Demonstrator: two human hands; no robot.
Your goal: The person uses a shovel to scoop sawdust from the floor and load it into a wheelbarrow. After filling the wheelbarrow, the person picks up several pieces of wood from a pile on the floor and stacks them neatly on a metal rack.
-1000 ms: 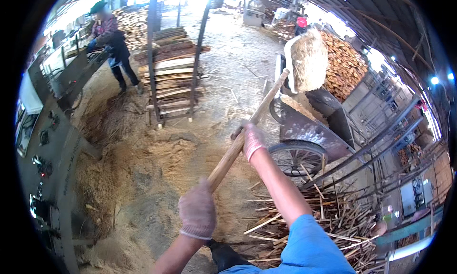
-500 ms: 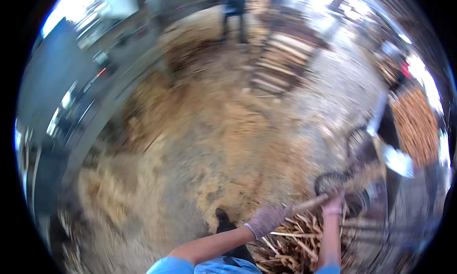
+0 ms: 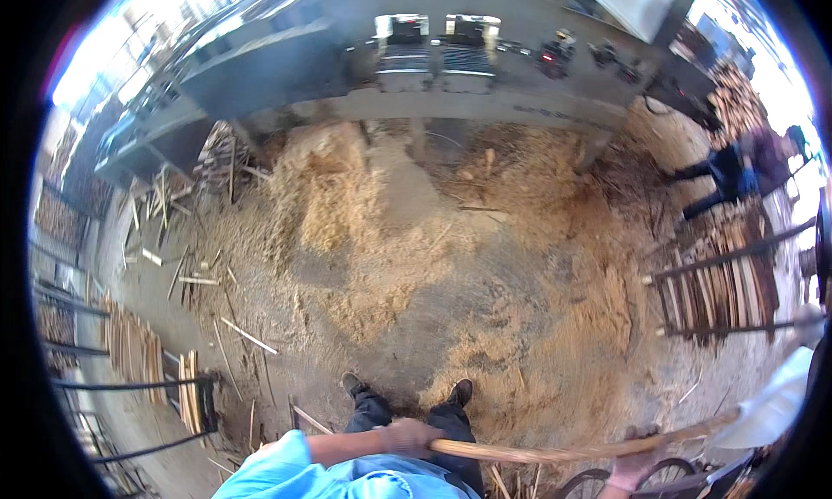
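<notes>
Grips a long wooden handle [image 3: 537, 453] from lower middle to lower right of the frame, with left hand [image 3: 410, 437] clamped at its left end and right hand [image 3: 634, 464] clamped farther along, nearer the white scoop [image 3: 774, 404]. Stands on sawdust-strewn floor [image 3: 520, 343], facing a grey machine [image 3: 269, 70] across the top.

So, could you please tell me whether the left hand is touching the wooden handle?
Touching: the head view shows the left hand gripping the wooden handle, which emerges directly from its closed grip.
</notes>
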